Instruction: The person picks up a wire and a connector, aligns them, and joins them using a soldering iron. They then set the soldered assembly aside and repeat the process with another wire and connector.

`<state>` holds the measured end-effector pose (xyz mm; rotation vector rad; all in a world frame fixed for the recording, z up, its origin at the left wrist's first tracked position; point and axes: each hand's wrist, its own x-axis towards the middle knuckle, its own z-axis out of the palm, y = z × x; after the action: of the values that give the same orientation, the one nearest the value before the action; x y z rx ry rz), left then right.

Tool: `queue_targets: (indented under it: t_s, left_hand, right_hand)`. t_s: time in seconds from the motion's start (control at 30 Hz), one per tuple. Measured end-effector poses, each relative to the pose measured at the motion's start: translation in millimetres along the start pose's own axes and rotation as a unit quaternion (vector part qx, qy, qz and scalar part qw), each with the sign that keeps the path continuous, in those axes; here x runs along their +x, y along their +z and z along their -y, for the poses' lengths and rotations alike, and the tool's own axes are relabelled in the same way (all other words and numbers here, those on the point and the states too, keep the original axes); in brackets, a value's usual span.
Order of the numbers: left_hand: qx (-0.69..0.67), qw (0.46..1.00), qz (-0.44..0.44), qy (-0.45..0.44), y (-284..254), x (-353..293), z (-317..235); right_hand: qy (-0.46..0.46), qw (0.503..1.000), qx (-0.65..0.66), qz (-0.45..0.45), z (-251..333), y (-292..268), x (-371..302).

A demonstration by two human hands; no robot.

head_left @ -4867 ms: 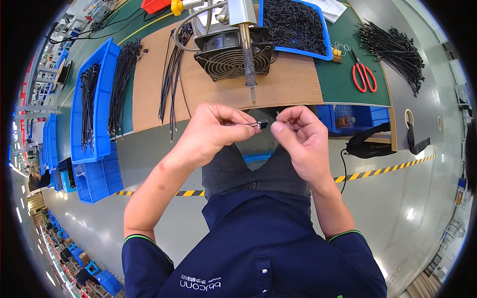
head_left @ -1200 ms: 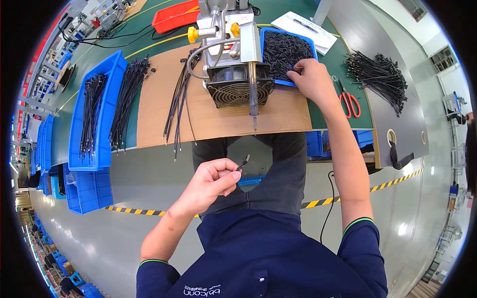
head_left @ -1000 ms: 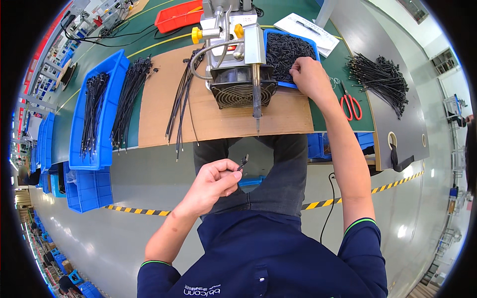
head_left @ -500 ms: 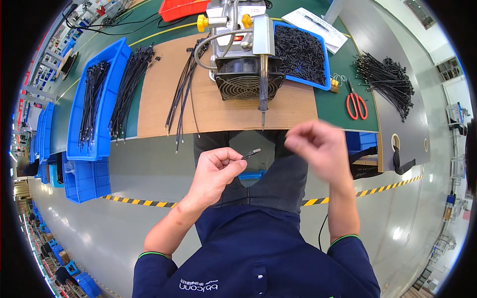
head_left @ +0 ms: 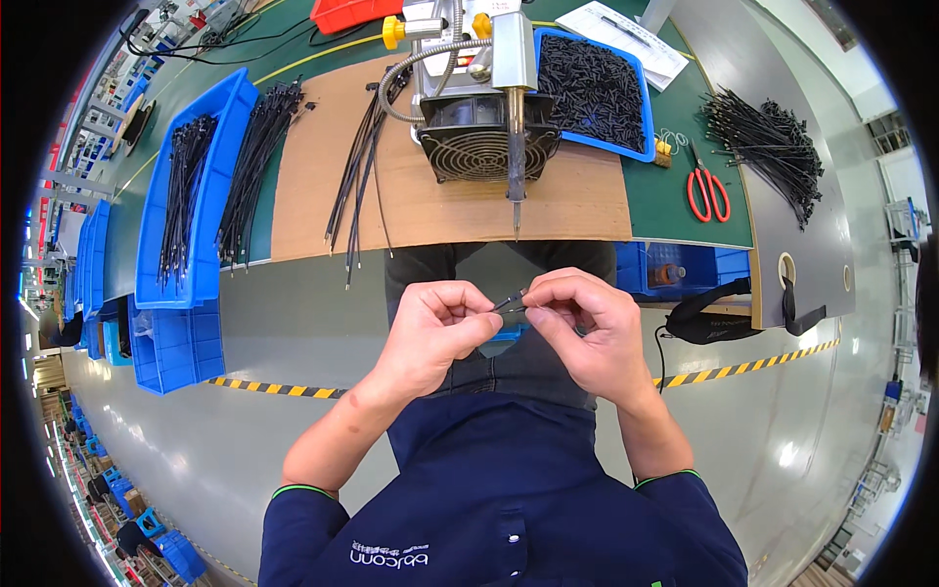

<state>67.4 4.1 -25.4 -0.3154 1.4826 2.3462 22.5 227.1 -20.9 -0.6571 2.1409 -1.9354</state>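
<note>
Between my hands, over my lap, is a short black cable end with a metal-tipped plug (head_left: pixel 510 303). My left hand (head_left: pixel 425 333) is closed in a pinch on its black part. From the other side, my right hand (head_left: pixel 592 328) pinches the plug end with thumb and forefinger, and its fingertips mostly hide the metal tip. Just beyond my hands, a soldering iron (head_left: pixel 516 147) hangs tip down from a holder, in front of a black fan (head_left: pixel 489 147). Several black cables (head_left: pixel 362 161) lie on the cardboard left of the fan.
A blue tray (head_left: pixel 648 117) of small black parts stands right of the fan. Red-handled scissors (head_left: pixel 706 194) and a black cable bundle (head_left: pixel 768 147) lie farther right. At left, a blue bin (head_left: pixel 217 220) holds cables, with another cable bundle (head_left: pixel 259 166) beside it. The cardboard's front edge (head_left: pixel 450 244) faces me.
My right hand has come down and left from beside my left hand and now pinches the plug end. My left hand keeps its grip, nearly in place. The view has shifted slightly.
</note>
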Motion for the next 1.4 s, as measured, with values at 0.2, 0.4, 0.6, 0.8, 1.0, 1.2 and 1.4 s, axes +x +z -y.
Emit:
queue_targets:
  t_s: [0.2,0.4,0.6,0.8,1.0,1.2,1.4]
  left_hand:
    - [0.022,1.000,-0.009,0.005,4,0,-1]
    - [0.033,0.999,-0.012,0.002,5,0,-1]
    - [0.032,0.999,-0.011,0.005,6,1,-1]
    - [0.044,0.999,-0.006,0.014,6,1,0]
    - [0.067,0.998,-0.009,0.007,8,0,-5]
    - [0.102,0.992,0.077,0.004,5,-2,-17]
    - [0.176,0.980,0.097,-0.007,9,-2,-25]
  right_hand:
    - [0.007,1.000,0.009,0.004,0,1,-1]
    - [0.003,1.000,0.008,-0.015,-3,3,0]
    - [0.005,1.000,0.023,-0.019,-3,4,0]
    - [-0.005,1.000,-0.006,-0.013,0,5,-1]
    - [-0.026,0.999,-0.030,-0.025,3,0,1]
    - [0.004,0.999,-0.033,-0.019,3,-8,5]
    - [-0.047,0.996,-0.078,0.015,7,-12,6]
